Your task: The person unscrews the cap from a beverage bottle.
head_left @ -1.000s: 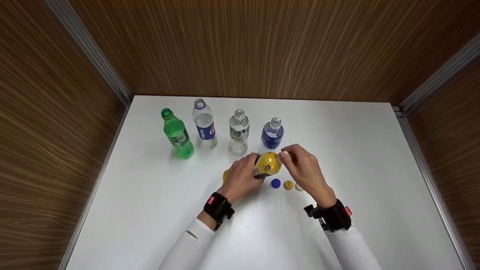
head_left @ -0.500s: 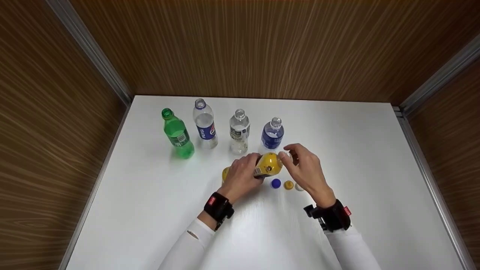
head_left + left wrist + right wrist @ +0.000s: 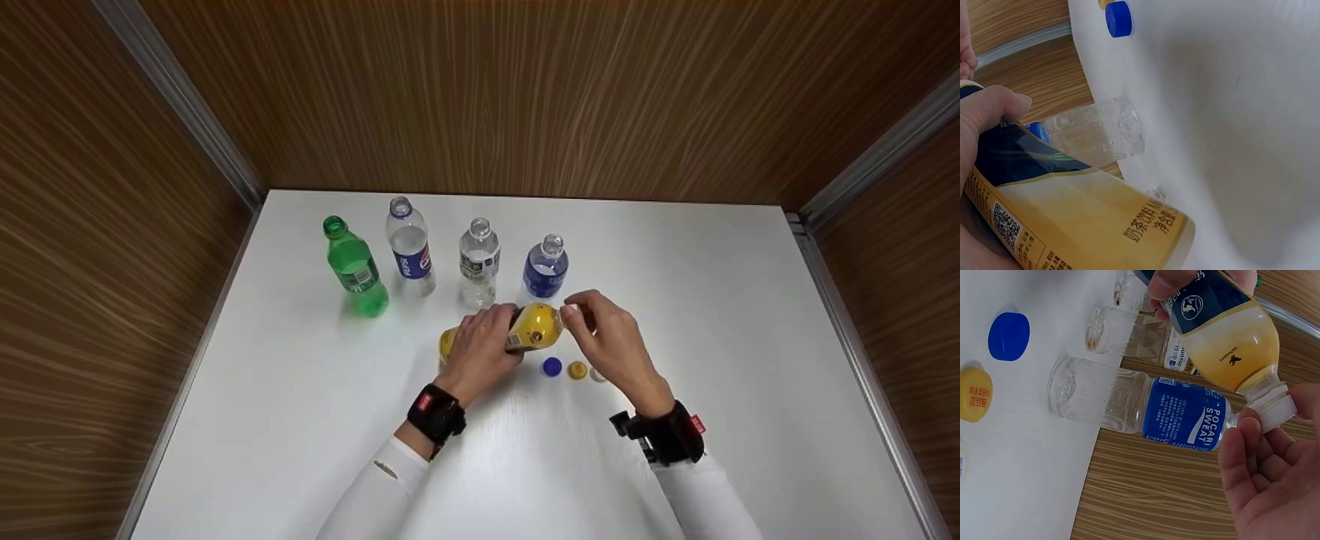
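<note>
My left hand (image 3: 480,352) grips the middle of a yellow and dark-blue milk tea bottle (image 3: 537,328), held tilted above the table with its neck to the right. In the left wrist view the bottle's yellow base (image 3: 1151,225) points toward the white table. With fingertips and thumb my right hand (image 3: 611,341) pinches the white bottle cap (image 3: 1278,412) on the bottle's neck. Whether the cap is loose from the neck I cannot tell. Just behind the hands stands an uncapped Pocari Sweat bottle (image 3: 1185,413).
Uncapped green (image 3: 358,274), Pepsi (image 3: 411,251) and clear (image 3: 478,266) bottles stand upright in a row behind my left hand. A blue cap (image 3: 552,367), a yellow cap (image 3: 577,370) and a white cap (image 3: 598,374) lie in front of the hands. Wood-grain panels (image 3: 480,97) enclose the table.
My right fingers spread a little round the white cap half a second ago and are drawn together on it now. The milk tea bottle has shifted slightly left with my left hand.
</note>
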Action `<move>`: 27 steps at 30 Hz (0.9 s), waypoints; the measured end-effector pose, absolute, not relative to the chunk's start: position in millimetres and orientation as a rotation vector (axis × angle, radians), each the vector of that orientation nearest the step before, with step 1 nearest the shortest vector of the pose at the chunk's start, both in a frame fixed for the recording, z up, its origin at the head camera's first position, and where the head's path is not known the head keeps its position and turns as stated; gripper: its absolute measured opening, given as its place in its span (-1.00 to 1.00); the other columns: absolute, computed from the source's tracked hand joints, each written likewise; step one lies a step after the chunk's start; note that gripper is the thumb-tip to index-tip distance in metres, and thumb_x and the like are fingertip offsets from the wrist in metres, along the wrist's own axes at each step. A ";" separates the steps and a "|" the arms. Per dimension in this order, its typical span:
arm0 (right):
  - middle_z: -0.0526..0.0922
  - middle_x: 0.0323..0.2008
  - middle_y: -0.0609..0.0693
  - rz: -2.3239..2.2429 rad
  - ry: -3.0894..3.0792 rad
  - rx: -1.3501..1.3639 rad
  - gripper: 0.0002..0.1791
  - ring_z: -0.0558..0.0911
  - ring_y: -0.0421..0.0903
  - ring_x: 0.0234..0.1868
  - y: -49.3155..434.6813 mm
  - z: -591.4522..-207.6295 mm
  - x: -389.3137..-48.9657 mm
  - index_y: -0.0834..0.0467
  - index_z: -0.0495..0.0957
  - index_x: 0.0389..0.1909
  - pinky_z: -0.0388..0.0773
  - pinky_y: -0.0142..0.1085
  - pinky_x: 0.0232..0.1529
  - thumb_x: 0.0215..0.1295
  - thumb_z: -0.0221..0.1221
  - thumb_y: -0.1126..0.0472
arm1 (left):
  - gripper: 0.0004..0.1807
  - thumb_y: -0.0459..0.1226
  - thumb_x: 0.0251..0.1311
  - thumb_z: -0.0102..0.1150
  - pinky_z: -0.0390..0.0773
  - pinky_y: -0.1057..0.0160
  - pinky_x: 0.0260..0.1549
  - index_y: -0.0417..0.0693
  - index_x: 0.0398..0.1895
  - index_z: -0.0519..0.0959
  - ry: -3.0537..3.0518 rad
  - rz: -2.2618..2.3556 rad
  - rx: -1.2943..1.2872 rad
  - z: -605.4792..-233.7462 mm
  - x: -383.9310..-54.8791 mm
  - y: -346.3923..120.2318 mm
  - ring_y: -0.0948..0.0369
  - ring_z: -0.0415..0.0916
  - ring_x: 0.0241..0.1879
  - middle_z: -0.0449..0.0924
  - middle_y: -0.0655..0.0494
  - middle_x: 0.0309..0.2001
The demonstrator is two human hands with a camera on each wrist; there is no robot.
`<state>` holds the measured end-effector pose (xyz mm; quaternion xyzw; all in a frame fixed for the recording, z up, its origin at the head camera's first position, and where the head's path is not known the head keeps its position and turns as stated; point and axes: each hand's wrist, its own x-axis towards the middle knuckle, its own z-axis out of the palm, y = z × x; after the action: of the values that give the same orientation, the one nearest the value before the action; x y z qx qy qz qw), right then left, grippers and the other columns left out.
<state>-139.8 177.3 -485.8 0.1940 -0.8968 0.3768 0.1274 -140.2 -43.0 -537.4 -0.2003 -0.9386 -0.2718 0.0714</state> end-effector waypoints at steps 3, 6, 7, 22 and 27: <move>0.55 -0.33 -0.03 1.123 -2.606 0.645 -0.74 0.49 -0.16 -0.37 179.6 -485.3 -139.8 0.30 0.58 0.07 0.44 -0.29 -0.39 0.52 0.19 0.21 | -0.29 -0.24 -0.01 0.58 0.54 0.04 0.10 -0.14 0.23 0.45 -2.842 -0.859 -0.592 -537.1 -140.8 -44.3 0.07 0.60 -0.01 0.64 -0.01 0.03; 0.59 -0.21 0.03 1.147 -2.596 0.727 -0.69 0.55 -0.15 -0.25 181.9 -485.3 -140.2 0.32 0.53 0.15 0.56 -0.25 -0.25 0.50 0.21 0.26 | -0.28 -0.24 -0.01 0.59 0.54 0.05 0.10 -0.13 0.23 0.44 -2.856 -0.879 -0.581 -537.3 -141.5 -45.5 0.08 0.59 0.00 0.63 0.00 0.04; 0.60 -0.18 0.05 1.155 -2.591 0.748 -0.68 0.57 -0.14 -0.22 182.6 -485.4 -140.4 0.32 0.52 0.16 0.59 -0.22 -0.20 0.50 0.22 0.27 | -0.28 -0.24 -0.01 0.59 0.54 0.05 0.10 -0.12 0.23 0.44 -2.857 -0.885 -0.577 -537.5 -141.6 -45.7 0.08 0.59 0.00 0.63 0.00 0.04; 0.47 -0.54 -0.09 1.094 -2.652 0.455 -0.71 0.40 -0.18 -0.53 178.8 -481.5 -140.9 0.26 0.69 -0.13 0.31 -0.31 -0.48 0.44 0.30 0.07 | -0.27 -0.21 0.07 0.57 0.47 0.02 0.23 -0.08 0.29 0.41 -2.905 -0.935 -0.562 -532.6 -140.5 -40.5 0.10 0.56 0.08 0.61 0.03 0.10; 0.51 -0.39 -0.06 1.136 -2.600 0.604 -0.74 0.48 -0.16 -0.40 182.5 -483.6 -141.4 0.26 0.66 0.01 0.41 -0.33 -0.38 0.45 0.29 0.17 | -0.29 -0.21 0.07 0.57 0.49 0.03 0.21 -0.08 0.27 0.42 -2.897 -0.943 -0.554 -534.9 -141.3 -40.7 0.11 0.57 0.06 0.62 0.03 0.09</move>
<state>-141.4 182.5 -483.6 0.2068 -0.8898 0.3886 0.1200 -141.3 -40.7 -534.9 -0.1789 -0.9353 -0.3044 0.0224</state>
